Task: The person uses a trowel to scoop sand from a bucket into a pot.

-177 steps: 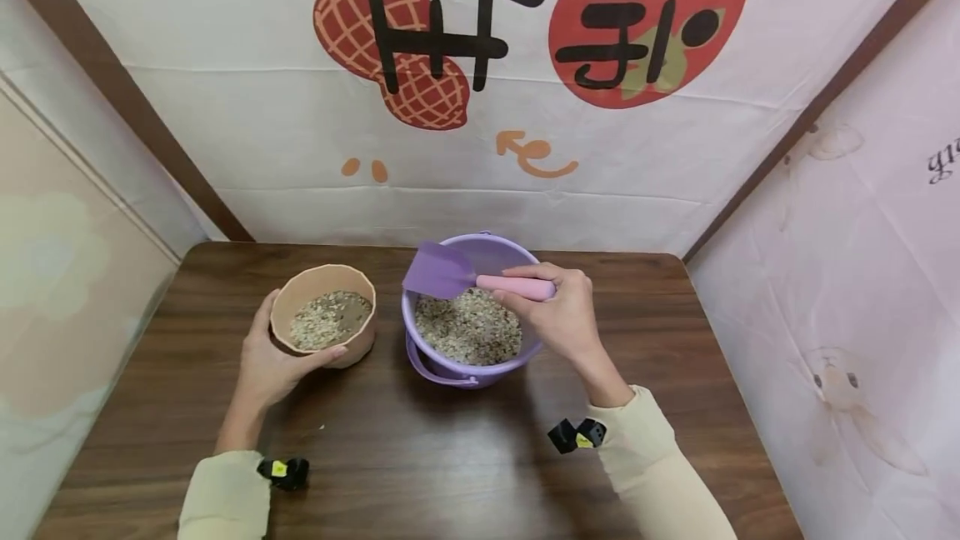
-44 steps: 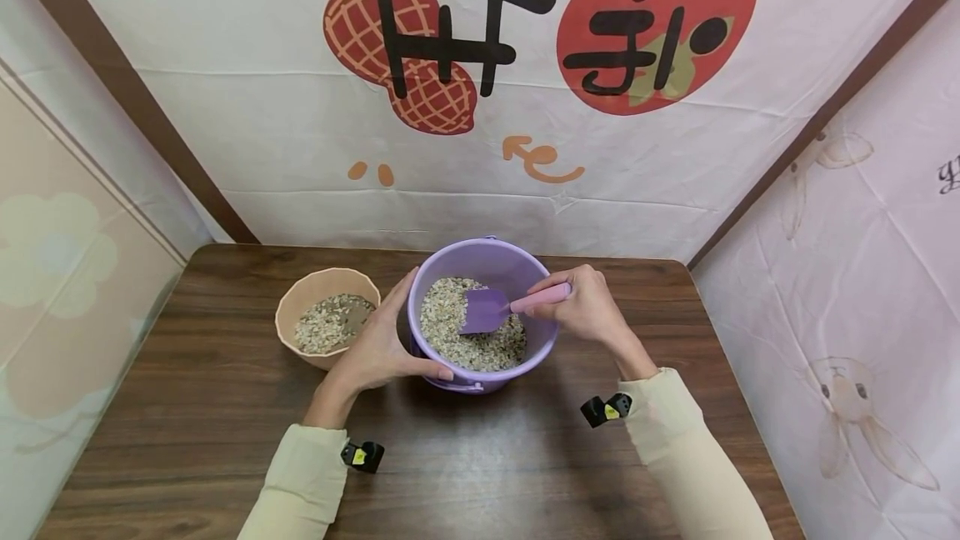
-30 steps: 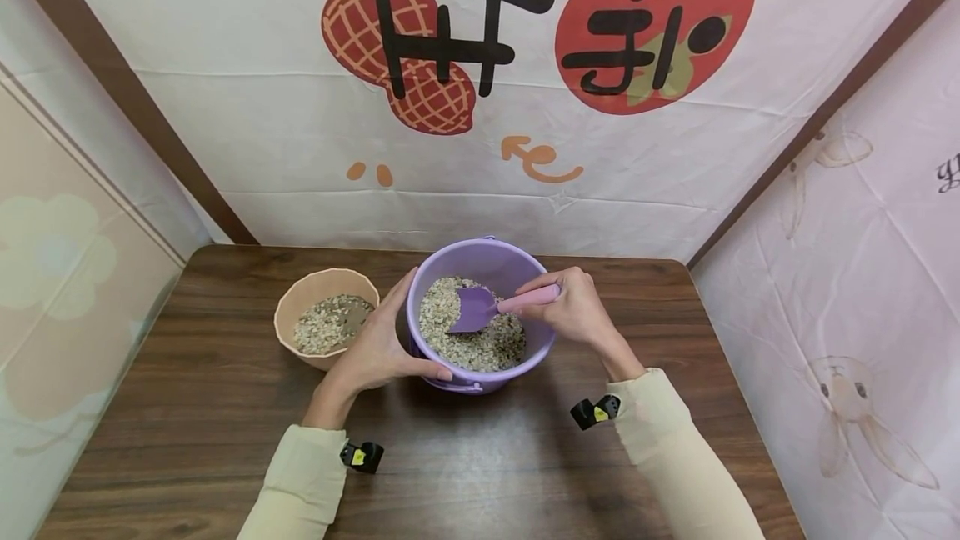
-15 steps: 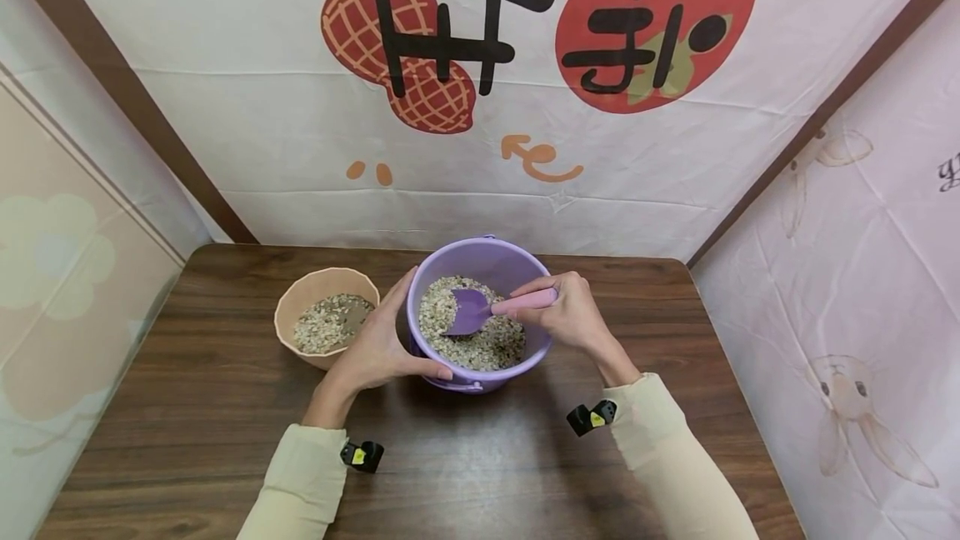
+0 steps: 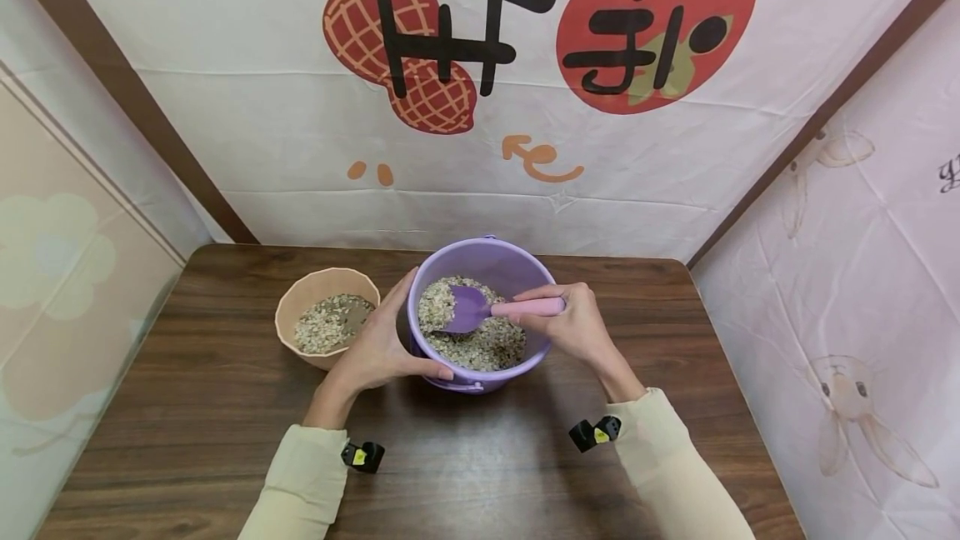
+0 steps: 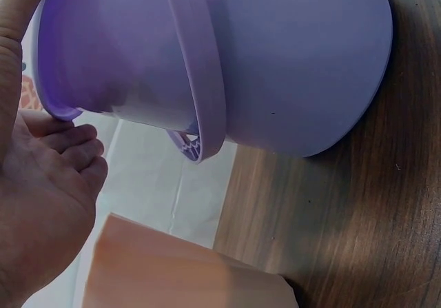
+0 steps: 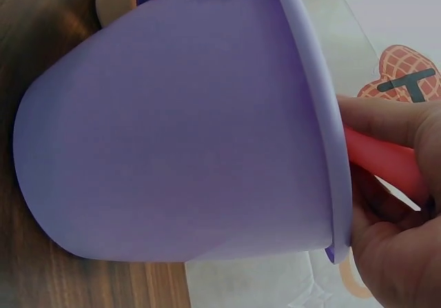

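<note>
Right hand [image 5: 577,319] clamped on pink handle of shovel [image 5: 467,309]; purple blade inside bucket [image 5: 512,263], tip at speckled granules [image 5: 483,351]. Left hand [image 5: 375,352]: thumb and fingers spread apart, touching bucket's rim, between bucket and peach bowl [image 5: 300,294]. Bowl part-filled with similar granules. Bucket upright on brown surface [image 5: 465,473].

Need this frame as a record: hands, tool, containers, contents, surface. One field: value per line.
left hand: spread against the side of the purple bucket, at its rim
right hand: holds the shovel by its pink handle
tool: shovel, purple blade inside the bucket, at the grains
container 1: bucket, standing, part-filled with pale speckled grains
container 2: peach bowl, left of bucket, similar grains inside
surface: brown wood-grain table
</note>
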A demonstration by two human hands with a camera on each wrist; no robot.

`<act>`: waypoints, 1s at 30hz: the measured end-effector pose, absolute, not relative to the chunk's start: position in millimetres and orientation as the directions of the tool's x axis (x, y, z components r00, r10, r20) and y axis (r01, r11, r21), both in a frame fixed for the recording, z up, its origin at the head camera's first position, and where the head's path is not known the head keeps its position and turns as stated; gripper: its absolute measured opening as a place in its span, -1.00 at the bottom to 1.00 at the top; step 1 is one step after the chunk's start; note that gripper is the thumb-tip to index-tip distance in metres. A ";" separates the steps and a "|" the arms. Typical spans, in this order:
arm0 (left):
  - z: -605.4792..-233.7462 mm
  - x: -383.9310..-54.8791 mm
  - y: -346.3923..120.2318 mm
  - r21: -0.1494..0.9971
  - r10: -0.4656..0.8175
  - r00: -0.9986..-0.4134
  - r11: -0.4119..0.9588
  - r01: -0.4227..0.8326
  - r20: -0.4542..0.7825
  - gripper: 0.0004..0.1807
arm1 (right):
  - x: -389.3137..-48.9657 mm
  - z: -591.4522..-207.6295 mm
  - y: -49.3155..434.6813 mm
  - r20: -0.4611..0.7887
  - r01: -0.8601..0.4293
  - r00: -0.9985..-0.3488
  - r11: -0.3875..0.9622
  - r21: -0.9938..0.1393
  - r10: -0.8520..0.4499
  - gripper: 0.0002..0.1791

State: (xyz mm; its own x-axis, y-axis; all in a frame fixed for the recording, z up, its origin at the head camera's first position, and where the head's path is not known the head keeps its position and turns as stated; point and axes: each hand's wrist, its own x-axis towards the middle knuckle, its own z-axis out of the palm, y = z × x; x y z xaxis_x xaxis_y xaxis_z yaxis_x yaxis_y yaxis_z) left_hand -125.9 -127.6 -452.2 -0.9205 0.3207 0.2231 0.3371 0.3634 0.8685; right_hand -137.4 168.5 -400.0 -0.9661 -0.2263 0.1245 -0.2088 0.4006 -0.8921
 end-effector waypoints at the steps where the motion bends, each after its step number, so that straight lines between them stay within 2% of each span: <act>1: -452.1 -125.9 -127.6 0.867 0.320 -0.921 0.366 0.337 0.222 0.60 | -135.9 -400.0 168.8 0.122 -0.201 -0.969 0.399 -0.895 -0.214 -0.77; 14: -451.9 -124.6 -127.9 0.864 0.316 -0.924 0.377 0.333 0.218 0.60 | -121.4 -400.7 178.5 0.116 -0.148 -0.985 0.282 -0.948 -0.127 -0.68; 30: -452.5 -123.7 -127.9 0.864 0.306 -0.929 0.387 0.322 0.209 0.62 | -108.2 -386.4 191.1 0.191 -0.197 -0.980 0.188 -0.962 -0.054 -0.68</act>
State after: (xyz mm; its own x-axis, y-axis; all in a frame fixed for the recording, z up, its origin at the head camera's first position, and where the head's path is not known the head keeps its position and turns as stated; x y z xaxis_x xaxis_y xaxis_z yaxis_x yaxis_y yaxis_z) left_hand -123.7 -127.9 -452.5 -0.9287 0.3060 0.2092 0.3221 0.3866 0.8642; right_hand -108.2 191.1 -386.4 -0.9802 -0.0537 0.1906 -0.1974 0.1879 -0.9621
